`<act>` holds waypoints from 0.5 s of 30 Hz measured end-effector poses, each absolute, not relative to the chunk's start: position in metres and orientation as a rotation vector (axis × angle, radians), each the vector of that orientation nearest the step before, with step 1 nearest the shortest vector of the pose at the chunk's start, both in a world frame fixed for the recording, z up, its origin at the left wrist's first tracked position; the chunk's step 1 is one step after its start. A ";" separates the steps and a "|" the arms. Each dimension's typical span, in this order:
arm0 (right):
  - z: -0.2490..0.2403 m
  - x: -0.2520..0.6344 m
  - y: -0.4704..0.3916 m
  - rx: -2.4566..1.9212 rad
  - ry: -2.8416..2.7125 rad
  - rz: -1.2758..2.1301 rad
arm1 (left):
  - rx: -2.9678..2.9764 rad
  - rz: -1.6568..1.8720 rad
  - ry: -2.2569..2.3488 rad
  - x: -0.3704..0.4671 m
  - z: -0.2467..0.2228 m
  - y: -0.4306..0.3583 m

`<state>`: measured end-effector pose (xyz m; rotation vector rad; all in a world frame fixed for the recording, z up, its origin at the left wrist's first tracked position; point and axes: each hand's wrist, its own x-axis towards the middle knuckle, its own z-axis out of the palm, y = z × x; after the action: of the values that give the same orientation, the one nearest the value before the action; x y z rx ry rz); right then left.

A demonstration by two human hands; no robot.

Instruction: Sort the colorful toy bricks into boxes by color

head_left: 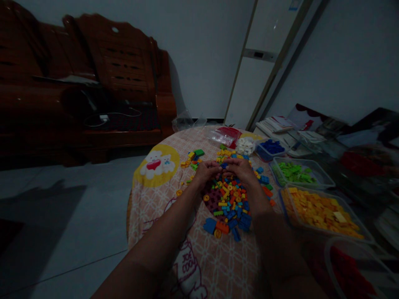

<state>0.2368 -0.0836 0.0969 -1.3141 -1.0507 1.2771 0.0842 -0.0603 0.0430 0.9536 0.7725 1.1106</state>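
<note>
Over a heap of mixed toy building bricks (pixel 230 199), my two hands meet at a small blue brick (pixel 223 165). My left hand (pixel 206 171) has its fingers closed on the brick's left side. From the other side my right hand (pixel 240 169) pinches it as well. The fingers partly cover the brick, so its exact shape is hidden. Beneath the hands lie orange, yellow, blue and green pieces, with small yellow wheel-like discs (pixel 217 234) among them. Larger blue bricks (pixel 210 225) rest at the heap's near edge.
Clear tubs along the right hold blue pieces (pixel 272 146), green pieces (pixel 294 172), yellow bricks (pixel 324 211) and red pieces (pixel 349 265). White pieces (pixel 245 146) are piled at the back. A patterned cloth (pixel 230 265) covers the round table. A wooden bench (pixel 118 74) stands behind, left.
</note>
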 end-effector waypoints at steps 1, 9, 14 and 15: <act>0.096 0.237 -0.084 -1.310 -1.062 1.276 | 0.957 1.114 0.773 0.084 0.043 -0.060; 0.096 0.263 -0.075 -1.321 -0.948 1.173 | 1.124 1.122 0.882 0.083 0.039 -0.057; 0.099 0.324 -0.031 -1.396 -0.700 0.669 | 1.244 1.178 0.991 0.074 0.040 -0.051; 0.101 0.339 -0.020 -1.416 -0.725 0.567 | 1.220 1.226 1.021 0.071 0.041 -0.049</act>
<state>0.3391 -0.0202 0.1005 -1.4156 -0.7253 0.5666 0.0710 -0.0493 0.0407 1.2201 1.0211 1.2257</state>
